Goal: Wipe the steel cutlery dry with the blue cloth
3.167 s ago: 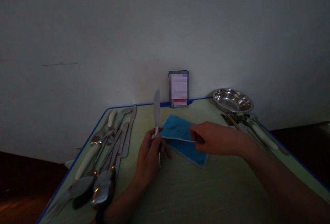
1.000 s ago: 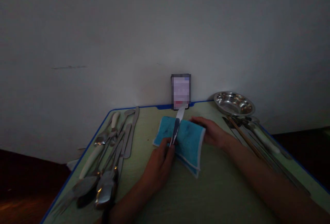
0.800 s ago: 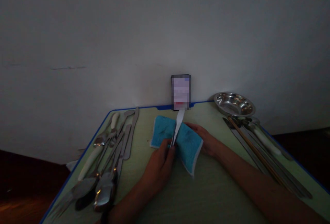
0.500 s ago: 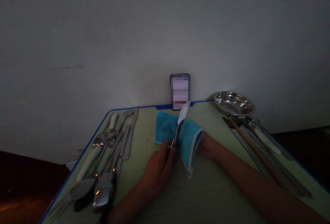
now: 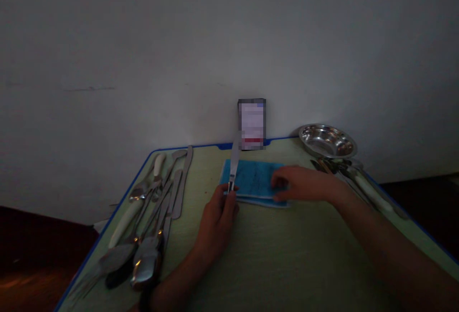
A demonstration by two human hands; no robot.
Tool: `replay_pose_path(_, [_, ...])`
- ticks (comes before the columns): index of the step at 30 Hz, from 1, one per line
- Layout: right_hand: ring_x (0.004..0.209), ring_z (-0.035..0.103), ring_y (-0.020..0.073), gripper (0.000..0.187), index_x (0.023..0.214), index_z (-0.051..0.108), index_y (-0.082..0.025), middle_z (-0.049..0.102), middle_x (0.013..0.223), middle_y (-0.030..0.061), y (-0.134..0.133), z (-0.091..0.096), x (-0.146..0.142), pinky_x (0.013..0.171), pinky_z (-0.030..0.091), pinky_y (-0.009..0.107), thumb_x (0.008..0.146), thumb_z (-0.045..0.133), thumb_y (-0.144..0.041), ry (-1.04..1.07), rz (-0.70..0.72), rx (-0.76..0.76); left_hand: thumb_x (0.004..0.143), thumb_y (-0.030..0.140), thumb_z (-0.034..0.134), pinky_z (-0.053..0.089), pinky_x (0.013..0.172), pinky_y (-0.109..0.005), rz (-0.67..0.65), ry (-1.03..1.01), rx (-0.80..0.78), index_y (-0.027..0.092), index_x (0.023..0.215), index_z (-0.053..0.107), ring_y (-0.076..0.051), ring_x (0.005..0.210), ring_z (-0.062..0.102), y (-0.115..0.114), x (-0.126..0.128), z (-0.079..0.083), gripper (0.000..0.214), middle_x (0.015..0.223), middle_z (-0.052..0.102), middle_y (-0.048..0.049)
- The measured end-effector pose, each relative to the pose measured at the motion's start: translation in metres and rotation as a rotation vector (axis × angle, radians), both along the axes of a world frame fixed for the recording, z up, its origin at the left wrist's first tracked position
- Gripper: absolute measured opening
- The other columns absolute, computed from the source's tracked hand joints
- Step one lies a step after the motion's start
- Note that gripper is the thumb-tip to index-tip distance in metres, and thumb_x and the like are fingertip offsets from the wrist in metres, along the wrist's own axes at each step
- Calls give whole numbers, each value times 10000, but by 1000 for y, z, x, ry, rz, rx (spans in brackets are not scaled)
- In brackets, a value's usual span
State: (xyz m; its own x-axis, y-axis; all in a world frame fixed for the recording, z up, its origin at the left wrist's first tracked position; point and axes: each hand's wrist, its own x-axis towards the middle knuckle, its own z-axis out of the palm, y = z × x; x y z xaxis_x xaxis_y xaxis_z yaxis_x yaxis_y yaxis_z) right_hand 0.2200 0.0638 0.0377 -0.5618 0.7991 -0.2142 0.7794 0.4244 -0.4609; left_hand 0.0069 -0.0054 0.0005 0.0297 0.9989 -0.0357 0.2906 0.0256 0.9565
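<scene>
My left hand [image 5: 219, 214] is closed around the handle of a table knife [image 5: 234, 159]. The blade points away from me, over the left part of a blue cloth [image 5: 256, 178]. Folded double, the cloth lies flat on the table with pale edging along its near side. At the cloth's right end is my right hand [image 5: 292, 183], slightly blurred, its thumb and fingers apart with a gap between them. Its fingertips are over or touching the cloth; which of these I cannot tell.
Several spoons, forks and knives lie in a group on the left [image 5: 147, 226] of the green table [image 5: 272, 264]. A steel bowl [image 5: 328, 142] stands at the back right, with more utensils [image 5: 366, 185] before it. A phone [image 5: 252, 123] leans on the wall.
The cloth was draped over my right hand around the knife; now it lies folded on the table. My right hand came out from under it, and the knife shifted left in my left hand.
</scene>
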Motion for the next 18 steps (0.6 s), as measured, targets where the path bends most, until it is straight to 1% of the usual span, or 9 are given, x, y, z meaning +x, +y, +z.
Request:
replay_pose_path(2, [753,567,194,275,854,597,-192,630,836,41,-9,5,-3,607,381,272,631,653,-343,-162,9,21,886,354,363,288,439,-188,-1,0,-2,187,983,469,-89,462,355,0,0,0,220,539,373,83])
replay_pose_path(5, [747,570,198,171,823,590,-185,634,828,53,-15,6,-10,600,362,276,670,600,-259,-260,3,93,882,353,370,285,433,-186,-9,-20,-8,185,982,472,-89,460,348,0,-1,-1,220,540,370,83])
replay_pose_path(7, [715,573,179,113,799,590,-187,639,790,48,-16,9,-13,599,359,270,706,532,-209,-246,4,109,879,352,378,287,433,-185,-6,-32,-9,184,988,473,-89,462,348,0,-1,-1,222,542,367,83])
replay_pose_path(9, [700,570,164,132,804,590,-194,639,770,39,-16,15,-15,600,359,264,723,486,-190,-200,-21,150,877,356,381,289,433,-185,0,-41,-6,185,998,472,-90,464,349,0,-1,0,228,544,366,83])
replay_pose_path(12, [702,558,157,140,817,582,-201,633,779,30,-19,27,-16,605,357,263,728,474,-197,-134,-72,252,874,367,379,292,431,-187,7,-45,0,184,989,474,-91,459,349,0,-1,1,236,540,368,82])
replay_pose_path(14, [700,550,156,126,809,576,-202,629,786,29,-23,31,-17,604,353,266,722,485,-200,-111,-71,281,870,371,380,294,432,-191,14,-29,2,180,981,479,-93,456,357,-1,-1,1,242,536,374,82])
replay_pose_path(16, [701,549,160,120,807,575,-205,628,789,31,-27,30,-20,595,345,269,714,498,-198,-113,-32,251,866,371,382,295,435,-195,15,-6,7,179,982,484,-97,457,367,-1,-1,2,246,532,380,81])
replay_pose_path(18, [709,555,173,125,810,575,-204,628,799,38,-32,23,-24,580,334,273,703,512,-191,-141,27,187,865,367,381,297,442,-201,11,10,10,180,987,485,-101,457,372,0,-1,3,246,528,382,81])
